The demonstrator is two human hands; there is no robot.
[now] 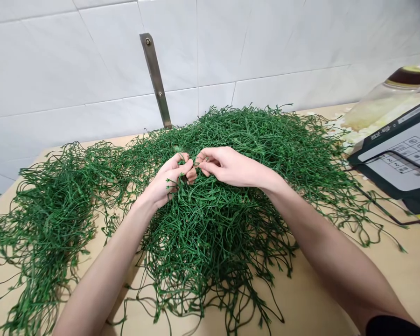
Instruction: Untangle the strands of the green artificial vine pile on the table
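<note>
A big tangled heap of thin green plastic stems [231, 228] with small leafy tips spreads over the middle of the table. My left hand [170, 179] is above the heap, its fingers closed on a green stem whose tips poke out by the palm. Close beside it, my right hand [224, 165] pinches with thumb and forefinger at the same spot. The fingertips of both hands nearly meet. A thin bit of green shows between them, and I cannot tell exactly where each stem ends.
Another pile of green stems [56, 210] lies at the left of the wooden table [322, 298]. At the right stand a dark box with a printed label [399, 149], a clear jar with a brown lid [374, 107] and small white pieces [350, 133]. A metal strip [156, 81] leans by the tiled wall.
</note>
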